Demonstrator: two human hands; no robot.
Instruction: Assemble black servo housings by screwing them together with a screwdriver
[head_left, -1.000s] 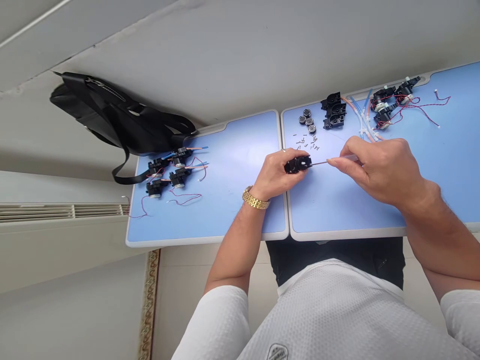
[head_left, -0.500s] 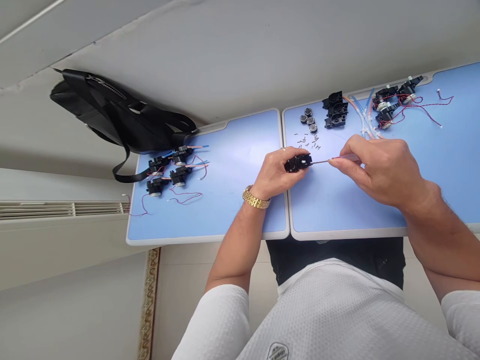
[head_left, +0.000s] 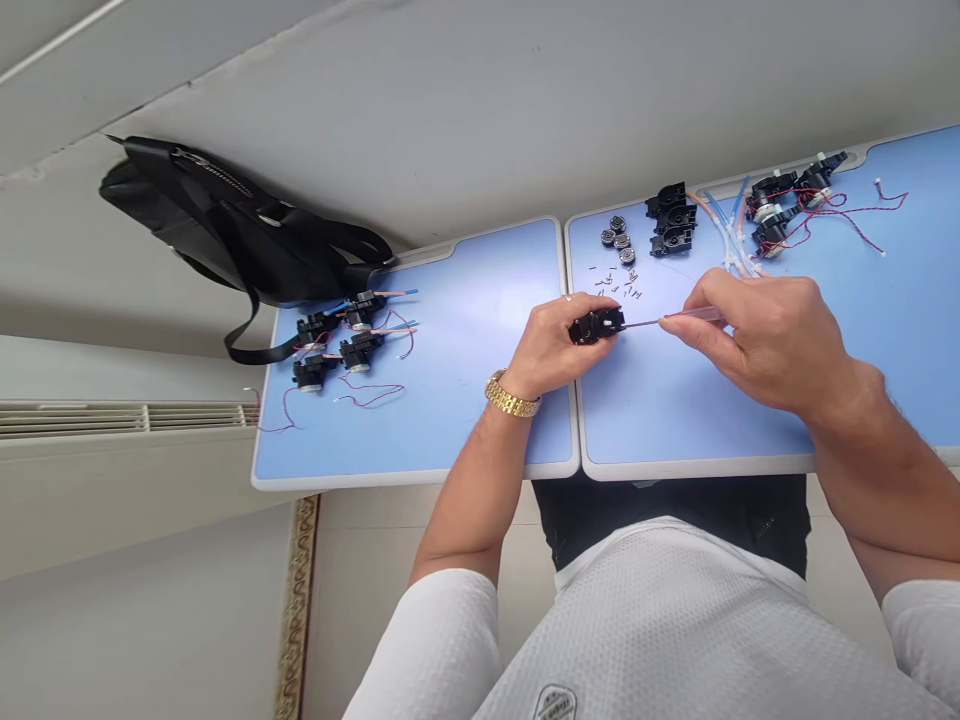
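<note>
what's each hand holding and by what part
The left hand grips a black housing by its sides; the right hand pinches a small screwdriver by its handle.

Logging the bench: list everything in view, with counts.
desks: 2, blue, adjoining
bag: 1, black, beyond left desk
motor units: 7, black, four left, three right
loose housings: about 3, black, right desk
round metal parts: 4, silver, right desk
screws: many, dark, right desk
tubes: several, blue-white, right desk
radiator: 1, white, left
held housing: 1, black, over right desk
screwdriver: 1, pale, at housing
watch: 1, gold, left wrist
left hand: bare, holding housing
right hand: bare, holding screwdriver
</note>
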